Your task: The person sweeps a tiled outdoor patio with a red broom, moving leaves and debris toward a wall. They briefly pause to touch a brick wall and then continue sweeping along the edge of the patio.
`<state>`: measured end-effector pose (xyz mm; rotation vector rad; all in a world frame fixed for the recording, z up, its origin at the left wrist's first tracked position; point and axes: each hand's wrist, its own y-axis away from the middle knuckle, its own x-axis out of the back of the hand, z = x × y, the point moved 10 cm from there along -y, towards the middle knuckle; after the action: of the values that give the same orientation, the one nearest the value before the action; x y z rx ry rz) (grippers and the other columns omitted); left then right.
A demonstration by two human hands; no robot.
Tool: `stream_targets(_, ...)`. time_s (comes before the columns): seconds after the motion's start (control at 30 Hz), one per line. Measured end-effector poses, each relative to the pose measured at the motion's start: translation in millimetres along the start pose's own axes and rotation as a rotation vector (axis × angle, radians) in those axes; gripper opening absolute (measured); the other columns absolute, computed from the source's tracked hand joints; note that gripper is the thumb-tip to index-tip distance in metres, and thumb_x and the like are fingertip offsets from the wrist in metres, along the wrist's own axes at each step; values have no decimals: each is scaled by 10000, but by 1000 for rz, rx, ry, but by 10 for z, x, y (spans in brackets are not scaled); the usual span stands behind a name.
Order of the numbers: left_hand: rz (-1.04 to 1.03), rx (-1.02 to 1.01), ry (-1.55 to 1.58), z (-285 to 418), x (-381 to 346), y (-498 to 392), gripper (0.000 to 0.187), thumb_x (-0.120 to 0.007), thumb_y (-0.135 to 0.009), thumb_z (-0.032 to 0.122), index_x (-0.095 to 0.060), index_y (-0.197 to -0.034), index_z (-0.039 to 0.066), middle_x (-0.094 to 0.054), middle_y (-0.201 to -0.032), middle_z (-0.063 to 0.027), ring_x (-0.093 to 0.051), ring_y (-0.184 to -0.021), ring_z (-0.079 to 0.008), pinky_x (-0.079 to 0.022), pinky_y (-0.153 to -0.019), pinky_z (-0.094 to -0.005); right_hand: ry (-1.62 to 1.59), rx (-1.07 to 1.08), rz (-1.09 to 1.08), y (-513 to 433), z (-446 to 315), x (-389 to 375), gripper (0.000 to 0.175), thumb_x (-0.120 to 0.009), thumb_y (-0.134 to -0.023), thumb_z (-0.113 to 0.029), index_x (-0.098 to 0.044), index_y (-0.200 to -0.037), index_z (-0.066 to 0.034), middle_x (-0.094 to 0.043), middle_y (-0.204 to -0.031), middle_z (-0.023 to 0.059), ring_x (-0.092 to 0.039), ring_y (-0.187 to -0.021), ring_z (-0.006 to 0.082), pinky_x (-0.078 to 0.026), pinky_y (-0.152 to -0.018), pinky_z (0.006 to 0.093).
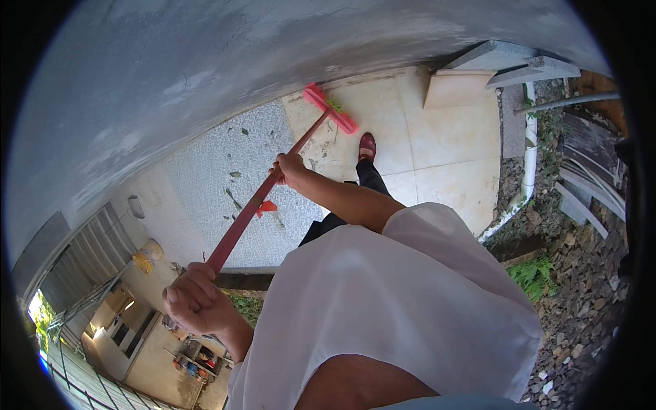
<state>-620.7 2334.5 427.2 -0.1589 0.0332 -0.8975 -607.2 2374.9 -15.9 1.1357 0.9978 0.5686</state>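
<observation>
A broom with a red handle (241,225) slants across the view. My left hand (192,302) is closed around the upper end of the handle, near the lower left. Further down, my right hand (288,169) grips it about midway. The pink broom head (330,109) rests on the pale tiles close to the wall, with a small green plant sprig (334,104) against its bristles. Loose leaves (235,175) lie scattered on the grey textured floor (205,169) left of the handle. A small red piece (266,207), its kind unclear, shows beside the handle.
A grey wall (205,66) runs along the top. Tile slabs (458,87) lean there at the right. Beyond the tiled floor's right edge are a white pipe (530,148), stone pieces and rubble (579,318). My foot in a dark red shoe (367,146) stands near the broom head.
</observation>
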Motion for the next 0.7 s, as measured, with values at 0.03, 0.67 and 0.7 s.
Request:
stream_targets(0.03,17,-44,-15,138,101,47,423,-390,-885,194,-211,-502,176,-185,-400,23,-206,-357,-99,-352,-475,-300,55,4,-103,124,82,-101,63,-488,-829,-129,-483,-830,-67,-547,-670,74,-616,-547,245,-497,-452,417)
stream_targets(0.67,559,424,225,-1484,2077,861,447,-428,-878,205,-182,-508,159,-130,-487,22,-220,-460,-108,-446,-690,-340,34,293,387,-1014,533,703,150,-473,-831,-98,-438,-696,-41,-450,-518,91,-452,-397,218,-430,-383,366)
stream_targets(0.7,525,356,189,-1331,2244,935,442,-423,-878,194,-183,-509,155,-130,-481,19,-213,-461,-107,-442,-684,-335,101,264,318,-1053,845,494,149,-472,-833,-101,-437,-702,-40,-454,-520,100,-458,-401,222,-437,-388,372)
